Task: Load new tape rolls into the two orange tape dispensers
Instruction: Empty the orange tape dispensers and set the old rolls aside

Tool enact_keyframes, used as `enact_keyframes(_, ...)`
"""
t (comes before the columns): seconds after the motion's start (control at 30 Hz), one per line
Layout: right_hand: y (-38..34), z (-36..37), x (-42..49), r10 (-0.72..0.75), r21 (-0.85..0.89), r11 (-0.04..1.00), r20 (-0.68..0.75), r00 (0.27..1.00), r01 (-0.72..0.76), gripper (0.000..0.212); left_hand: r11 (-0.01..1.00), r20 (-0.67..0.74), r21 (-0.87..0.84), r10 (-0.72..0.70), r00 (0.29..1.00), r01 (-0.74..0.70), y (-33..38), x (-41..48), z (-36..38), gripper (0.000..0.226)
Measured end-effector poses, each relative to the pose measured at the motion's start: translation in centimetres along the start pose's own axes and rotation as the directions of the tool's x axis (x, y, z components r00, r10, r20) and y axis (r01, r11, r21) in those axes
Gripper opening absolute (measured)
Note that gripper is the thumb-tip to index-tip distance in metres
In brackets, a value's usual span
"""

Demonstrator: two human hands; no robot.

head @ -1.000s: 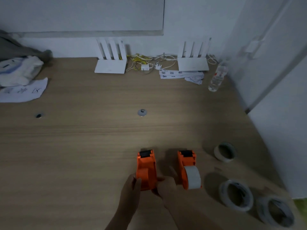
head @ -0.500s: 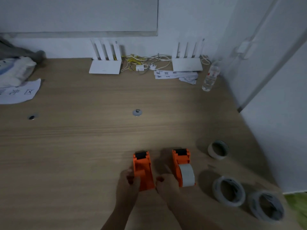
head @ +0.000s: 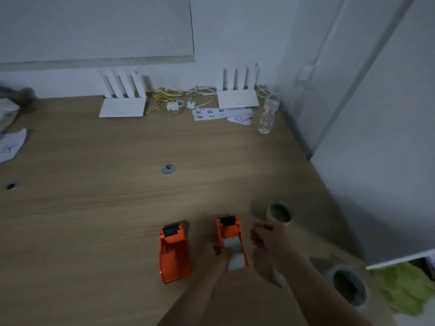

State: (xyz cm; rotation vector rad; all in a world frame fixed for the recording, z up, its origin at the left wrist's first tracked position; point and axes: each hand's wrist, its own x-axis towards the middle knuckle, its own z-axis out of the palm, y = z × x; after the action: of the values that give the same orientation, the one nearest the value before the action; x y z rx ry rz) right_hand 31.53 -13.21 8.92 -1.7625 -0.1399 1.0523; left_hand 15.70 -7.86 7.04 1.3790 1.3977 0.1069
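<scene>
Two orange tape dispensers stand side by side near the table's front edge. The left dispenser (head: pixel 174 252) has no roll in it and nothing touches it. The right dispenser (head: pixel 229 231) carries a white tape roll (head: pixel 236 254). My left hand (head: pixel 220 254) grips that dispenser at its left side, against the roll. My right hand (head: pixel 268 236) hovers just right of it with fingers loosely curled, holding nothing. A small tape roll (head: pixel 280 212) lies just beyond my right hand. A larger roll (head: pixel 348 287) lies at the lower right.
Two white routers (head: pixel 122 107) (head: pixel 237 100) with cables stand at the back wall, and a plastic water bottle (head: pixel 267 116) and paper slips (head: pixel 221 112) lie near them. A wall panel (head: pixel 376 161) closes off the table's right side. A grey grommet (head: pixel 168 169) sits mid-table.
Both hands have let go of the left dispenser and moved right. My left hand is now on the right dispenser and my right hand is beside it. The camera view has shifted right.
</scene>
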Motion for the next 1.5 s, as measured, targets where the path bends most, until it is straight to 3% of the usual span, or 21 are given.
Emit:
enact_keyframes(0.07,0.8,-0.6,0.5,0.033,-0.007,0.999,-0.008,0.999,-0.033,0.018,0.999,0.056,-0.015,-0.042,0.998,0.043,0.0,-0.3,0.9,0.019)
enact_keyframes(0.17,1.9,-0.8,0.3,0.097,0.048,0.994,0.0,0.995,-0.097,0.014,0.996,0.085,-0.033,-0.076,0.993,0.079,0.0,-0.4,1.6,0.032)
enact_keyframes(0.33,3.2,-0.7,0.6,0.131,-0.009,0.991,0.025,0.991,-0.13,0.014,0.975,0.11,-0.191,-0.095,0.989,0.115,0.9,-0.6,1.5,0.02)
enact_keyframes(0.43,4.1,-0.6,1.1,0.121,-0.147,0.982,0.006,0.993,-0.118,0.018,0.966,0.138,-0.238,-0.072,0.988,0.104,0.3,-0.3,1.5,0.03)
enact_keyframes(0.53,4.8,-0.2,1.1,0.056,-0.403,0.914,0.013,0.998,-0.046,0.023,0.964,0.144,-0.257,-0.03,0.989,0.066,0.8,-1.4,0.9,0.023)
enact_keyframes(0.6,4.5,0.4,0.3,0.079,-0.484,0.873,0.022,0.997,-0.058,0.027,0.957,0.147,-0.287,-0.008,0.989,0.051,1.2,-2.0,0.4,0.022)
enact_keyframes(0.77,3.8,2.1,-1.7,0.208,-0.211,0.961,0.126,0.97,-0.179,0.027,0.92,0.094,-0.392,0.049,0.994,-0.009,2.5,-2.9,-1.1,0.018)
enact_keyframes(0.97,3.4,3.4,-3.2,0.095,-0.047,0.995,0.195,0.976,-0.087,0.02,0.869,0.039,-0.49,0.105,0.994,-0.072,3.4,-3.6,-3.9,0.016)
enact_keyframes(1.23,3.3,4.2,-4.2,0.003,-0.12,0.993,0.131,0.991,0.013,0.015,0.772,0.085,-0.634,0.117,0.989,-0.037,4.3,-3.8,-6.6,0.02)
enact_keyframes(1.37,3.6,4.2,-4.2,0.009,-0.251,0.968,0.107,0.994,0.018,0.014,0.757,0.082,-0.652,0.12,0.989,-0.037,4.4,-3.8,-7.0,0.018)
enact_keyframes(1.43,3.0,4.3,-4.5,-0.05,-0.374,0.926,0.023,0.998,0.055,0.018,0.765,0.085,-0.642,0.136,0.987,-0.05,4.4,-3.9,-7.1,0.016)
enact_keyframes(1.5,1.5,4.2,-5.3,-0.197,-0.355,0.921,-0.067,0.978,0.161,0.014,0.781,0.083,-0.62,0.154,0.985,-0.07,4.3,-3.8,-7.0,0.021)
